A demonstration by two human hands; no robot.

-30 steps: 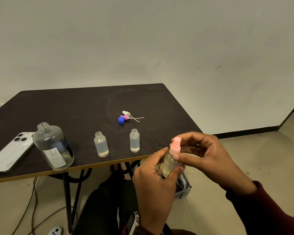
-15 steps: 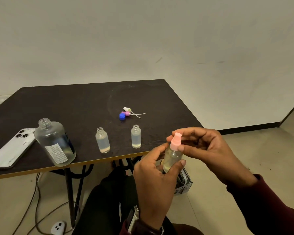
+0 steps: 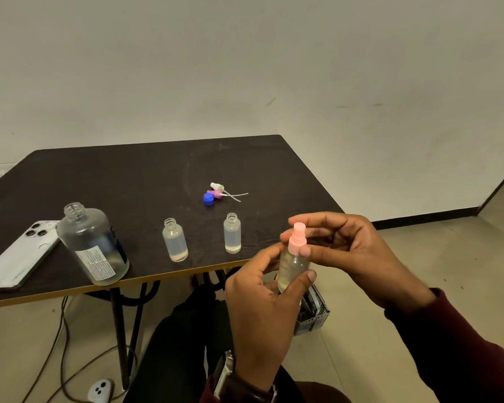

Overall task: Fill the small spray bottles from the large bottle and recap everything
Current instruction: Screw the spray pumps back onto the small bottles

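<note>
Closest in, the left hand (image 3: 262, 298) is wrapping its grip around the small clear plastic spray bottle (image 3: 292, 266) – thumb on the right side, fingers behind – holding it upright in the air just off the table's near edge. The right hand (image 3: 349, 254) is pinching the pale pink spray cap (image 3: 297, 239) at the collar, which is sitting on the bottle's neck. So this looks like the recapping step for this bottle, probably twisting it tight; I can't tell whether the threads are fully seated.

Further out on the dark rectangular table (image 3: 134, 175), two more small clear uncapped bottles (image 3: 175, 239) (image 3: 232, 233) are standing with liquid in them, well apart from each other. Left of those, the large clear labelled bottle (image 3: 93, 245) is standing open near the edge, touching or just beside a white smartphone (image 3: 18, 254). Behind them, a round blue screw cap (image 3: 208, 198), a purple sprayer head (image 3: 216, 194) and a white sprayer head (image 3: 216, 186) are lying bunched together.

Next move, I'd guess – set this bottle down, then grab a sprayer and feed its thin tube into an open neck before twisting. The blue cap presumably goes on the large bottle.
</note>
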